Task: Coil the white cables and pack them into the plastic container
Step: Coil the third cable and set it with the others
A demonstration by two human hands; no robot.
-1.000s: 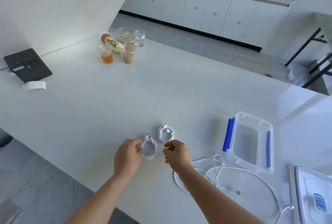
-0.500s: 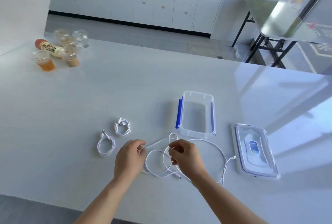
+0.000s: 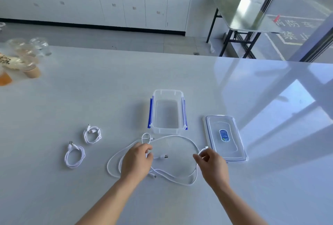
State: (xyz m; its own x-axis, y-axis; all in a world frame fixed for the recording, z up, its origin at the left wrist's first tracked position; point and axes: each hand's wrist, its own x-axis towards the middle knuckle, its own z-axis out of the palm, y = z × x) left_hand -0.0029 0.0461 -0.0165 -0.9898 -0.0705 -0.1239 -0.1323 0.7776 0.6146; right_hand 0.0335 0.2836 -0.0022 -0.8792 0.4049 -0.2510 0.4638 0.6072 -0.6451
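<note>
A long white cable [image 3: 177,136] lies loose and tangled on the white table in front of the clear plastic container [image 3: 168,92], which has blue clips and nothing inside. My left hand [image 3: 137,163] pinches the cable near one plug. My right hand [image 3: 212,166] pinches the cable's other end beside the lid. Two coiled white cables rest on the table to the left, one nearer me [image 3: 74,156] and one farther [image 3: 92,133].
The container's clear lid [image 3: 225,137] lies flat to the right of the container. Several plastic cups with drinks and a bottle [image 3: 23,60] stand at the far left. The table's far edge runs behind the container; a folding table stands beyond it.
My hands left the two coiled cables on the left and took hold of the loose cable. They have since spread apart, the right hand drawing one end toward the lid.
</note>
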